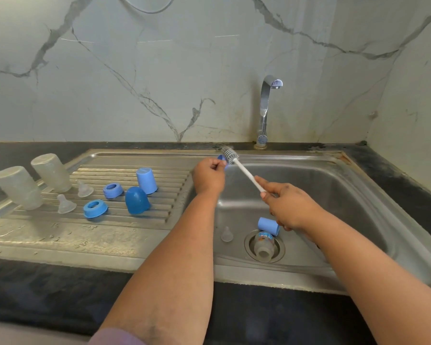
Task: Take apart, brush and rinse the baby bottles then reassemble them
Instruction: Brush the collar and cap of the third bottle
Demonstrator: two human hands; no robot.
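- Gripping: my left hand point(208, 176) pinches a blue bottle ring point(222, 158).
- My right hand point(288, 205) clasps the bottle brush point(237, 165), bristles at that ring, above the sink point(339, 185).

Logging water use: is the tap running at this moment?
Off. No stream falls from the faucet spout into the sink basin.

1. The left hand point(208, 176) pinches a small blue bottle part point(222, 159) over the sink point(358, 185).
2. The right hand point(288, 207) grips the white handle of the bottle brush point(237, 163); its bristles touch the blue part.
3. One bottle point(264, 246) lies over the drain, with a blue cap point(268, 226) and a clear nipple point(226, 234) beside it.
4. Two bottles point(51, 173), caps, rings and nipples stand on the drainboard point(60, 235).
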